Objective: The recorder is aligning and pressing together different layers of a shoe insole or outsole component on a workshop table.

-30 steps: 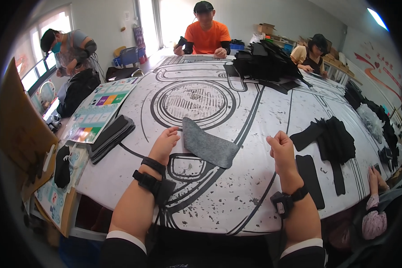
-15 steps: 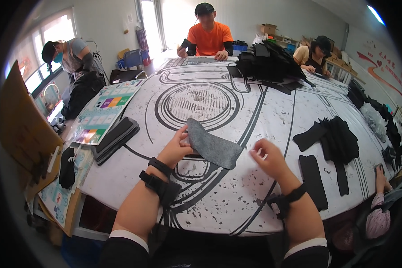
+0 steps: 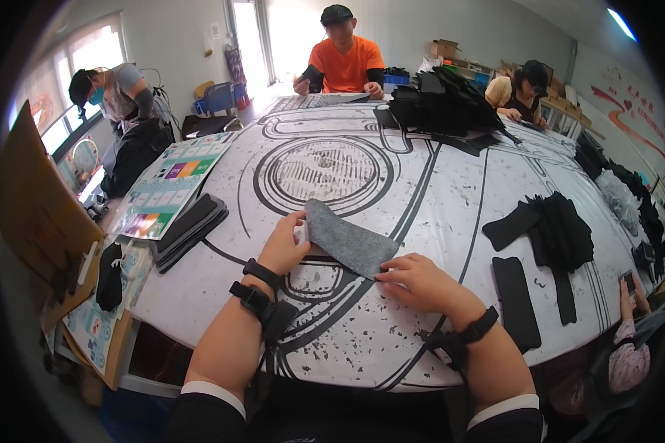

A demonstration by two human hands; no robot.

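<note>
A grey, felt-like strip of material with rounded corners lies slanted between my hands over the printed tabletop. My left hand pinches its upper left end, fingers at the edge. At the lower right corner, the fingertips of my right hand close on the strip. Left of my left hand sits a stack of similar dark pieces. To the right of my right hand lie a single black strip and a fanned pile of black pieces.
The white table cover carries black line drawings and worn specks. A large heap of black pieces stands at the far side. Colourful printed sheets lie on the left. Several people work around the table, one in an orange shirt opposite.
My right hand has moved left and down onto the strip's right corner, where it was apart before. The strip now lies flatter. The person opposite has shifted their hands.
</note>
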